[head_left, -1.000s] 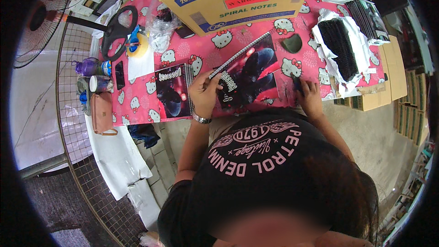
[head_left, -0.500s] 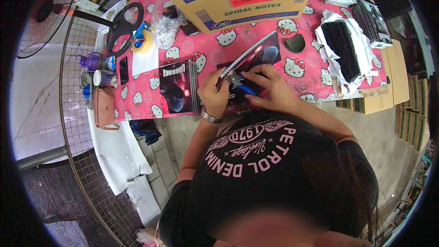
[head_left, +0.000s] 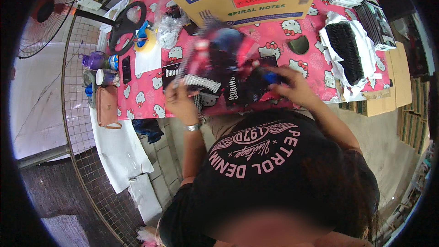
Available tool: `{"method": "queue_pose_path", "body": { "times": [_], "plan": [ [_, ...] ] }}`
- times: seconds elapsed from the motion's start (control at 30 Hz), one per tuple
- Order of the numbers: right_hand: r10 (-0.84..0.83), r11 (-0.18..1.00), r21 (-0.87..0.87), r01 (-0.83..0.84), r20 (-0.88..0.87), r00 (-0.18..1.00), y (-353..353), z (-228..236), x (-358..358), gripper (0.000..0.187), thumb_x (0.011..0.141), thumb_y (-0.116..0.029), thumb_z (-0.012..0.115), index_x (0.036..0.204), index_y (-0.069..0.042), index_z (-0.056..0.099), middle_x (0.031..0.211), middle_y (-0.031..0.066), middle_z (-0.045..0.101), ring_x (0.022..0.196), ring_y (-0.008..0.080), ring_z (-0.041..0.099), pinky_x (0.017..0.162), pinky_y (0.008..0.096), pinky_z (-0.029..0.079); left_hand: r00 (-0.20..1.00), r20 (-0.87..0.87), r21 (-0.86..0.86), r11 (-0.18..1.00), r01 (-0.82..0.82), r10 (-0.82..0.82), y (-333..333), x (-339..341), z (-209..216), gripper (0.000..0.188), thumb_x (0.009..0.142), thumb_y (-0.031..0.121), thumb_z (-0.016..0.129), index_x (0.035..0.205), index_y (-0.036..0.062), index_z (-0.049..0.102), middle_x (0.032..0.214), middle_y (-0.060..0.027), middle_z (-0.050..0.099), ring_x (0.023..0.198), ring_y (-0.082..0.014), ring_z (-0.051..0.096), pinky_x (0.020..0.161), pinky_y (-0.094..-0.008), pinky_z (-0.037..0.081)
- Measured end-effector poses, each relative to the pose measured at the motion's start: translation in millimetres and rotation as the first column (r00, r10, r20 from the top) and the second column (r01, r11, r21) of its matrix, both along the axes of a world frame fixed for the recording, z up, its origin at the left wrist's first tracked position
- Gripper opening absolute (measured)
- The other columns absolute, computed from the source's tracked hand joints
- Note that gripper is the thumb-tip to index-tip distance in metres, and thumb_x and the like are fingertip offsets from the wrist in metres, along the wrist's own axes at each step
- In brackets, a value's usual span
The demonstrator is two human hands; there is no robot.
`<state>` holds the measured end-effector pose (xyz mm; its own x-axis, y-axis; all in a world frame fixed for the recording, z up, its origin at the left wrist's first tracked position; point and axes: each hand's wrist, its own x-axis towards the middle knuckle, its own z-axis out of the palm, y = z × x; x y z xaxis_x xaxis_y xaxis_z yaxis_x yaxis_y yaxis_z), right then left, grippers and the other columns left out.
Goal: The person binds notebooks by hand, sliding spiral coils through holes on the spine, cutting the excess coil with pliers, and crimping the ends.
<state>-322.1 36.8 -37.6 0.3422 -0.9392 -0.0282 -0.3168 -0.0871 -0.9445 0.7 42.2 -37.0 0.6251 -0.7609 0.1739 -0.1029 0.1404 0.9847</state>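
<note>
My left hand [head_left: 181, 104] grips a spiral notebook [head_left: 223, 48] by its bound edge, the dark red-and-black cover smeared by motion. This notebook is lifted over the table, partly covering a stack of notebooks [head_left: 171, 74] at the left. My right hand [head_left: 292, 87] is closed on blue-handled pliers [head_left: 270, 78], also blurred; their jaws do not show clearly. Below the pliers, another dark-covered notebook [head_left: 234, 92] lies on the table, close to its near edge.
A large cardboard box [head_left: 242, 0] stands at the back of the pink table. On the right, black binding coils [head_left: 344, 50] lie on white paper near notebook stacks [head_left: 372, 23]. At left are a tape roll [head_left: 145, 41], a phone [head_left: 126, 69] and a pink pouch [head_left: 107, 105].
My left hand has moved left and carried the spiral notebook up and left off the one beneath. My right hand, with the pliers, has drawn away to the right.
</note>
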Motion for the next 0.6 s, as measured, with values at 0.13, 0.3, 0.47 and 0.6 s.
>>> {"method": "queue_pose_path", "body": {
  "times": [0.13, 0.3, 0.47, 0.6],
  "plan": [
    [-0.24, 0.958, -0.237, 0.161, -0.359, 0.902, 12, -89, -69, 0.05, 0.075, -0.011, 0.076, 0.122, -0.002, 0.062, 0.115, 0.0161, 0.06, 0.104, 0.0301, 0.061, 0.093, 0.038, 0.048, 0.962, -0.224, 0.0, 0.987, -0.161, 0.157, 25, 105, -25, 0.013, 0.09, 0.009, 0.068, 0.081, 0.004, 0.06, 0.063, -0.0003, 0.057, 0.043, -0.0077, 0.044, 0.037, -0.0231, 0.03],
    [-0.255, 0.936, -0.342, 0.09, -0.476, 0.842, 14, -106, -90, 0.053, 0.071, -0.017, 0.079, 0.119, -0.003, 0.063, 0.12, 0.0201, 0.058, 0.113, 0.0387, 0.056, 0.096, 0.0427, 0.047, 0.945, -0.012, 0.17, 0.932, -0.321, 0.328, 50, 143, -78, 0.01, 0.089, 0.008, 0.069, 0.085, 0.0022, 0.062, 0.068, -0.001, 0.059, 0.044, -0.0075, 0.043, 0.038, -0.024, 0.032],
    [-0.712, 0.655, -0.706, 0.268, -0.458, 0.532, -35, -52, -158, 0.031, 0.08, -0.014, 0.069, 0.11, -0.004, 0.067, 0.106, 0.0205, 0.063, 0.103, 0.0378, 0.058, 0.09, 0.0467, 0.046, 0.86, 0.339, 0.16, 0.877, -0.453, 0.383, 61, 172, -119, 0.022, 0.084, 0.011, 0.076, 0.095, -0.0046, 0.065, 0.081, -0.0066, 0.067, 0.067, -0.0137, 0.056, 0.058, -0.0285, 0.046],
    [-0.767, 0.632, -0.674, 0.382, -0.614, 0.187, -65, -81, -261, 0.041, 0.087, -0.032, 0.066, 0.118, -0.004, 0.066, 0.113, 0.0239, 0.062, 0.099, 0.0427, 0.061, 0.088, 0.049, 0.049, 0.83, 0.395, 0.164, 0.859, -0.485, 0.394, 58, 175, -134, 0.025, 0.081, 0.012, 0.078, 0.092, -0.0067, 0.067, 0.083, -0.0087, 0.068, 0.073, -0.0173, 0.059, 0.073, -0.0331, 0.05]
  ]
}}
